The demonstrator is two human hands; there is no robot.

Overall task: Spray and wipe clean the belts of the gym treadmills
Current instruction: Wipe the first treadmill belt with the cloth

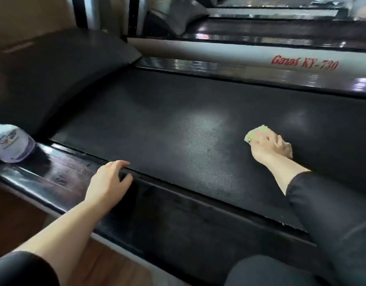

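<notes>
Bottle (12,144): white, labelled, cut off by the frame edge, at the left end of the near side rail (60,174). Left hand (109,178): rests on the same rail at the belt's near edge, fingers loosely bent, holding nothing. Belt (153,120): black, textured, with a pale patch (206,145) mid-width. Right hand (266,147): grips a wadded yellowish cloth (256,133), pressed onto the belt right of the patch. Far rail (239,56): grey, red lettering.
</notes>
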